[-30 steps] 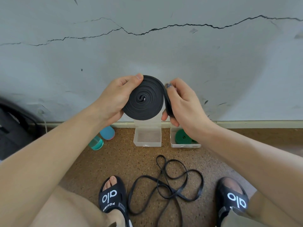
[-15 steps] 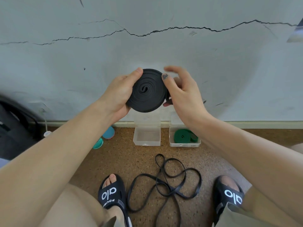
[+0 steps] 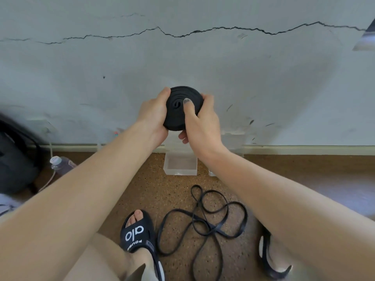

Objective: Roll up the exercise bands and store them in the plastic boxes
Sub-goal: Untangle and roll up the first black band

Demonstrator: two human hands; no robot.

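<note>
A tightly rolled black exercise band (image 3: 176,110) is held up in front of the wall, above the boxes. My left hand (image 3: 153,116) grips its left edge, thumb on top. My right hand (image 3: 200,120) holds its right side with the thumb pressed across the coil's face. Below, an open clear plastic box (image 3: 180,171) stands on the floor by the skirting, holding nothing. A second clear box (image 3: 212,173) to its right is mostly hidden behind my right forearm. A loose thin black band (image 3: 203,222) lies tangled on the floor between my feet.
A cracked grey wall rises straight ahead. At the left a dark bag (image 3: 14,161) stands on the floor, with a plastic bottle (image 3: 60,162) lying beside it. My black sandals (image 3: 138,236) flank the loose band on the speckled brown floor.
The rolled band has come lower and tilted flatter. My right thumb has slid over its face and both hands have closed in around it. The green band in the right box is now hidden.
</note>
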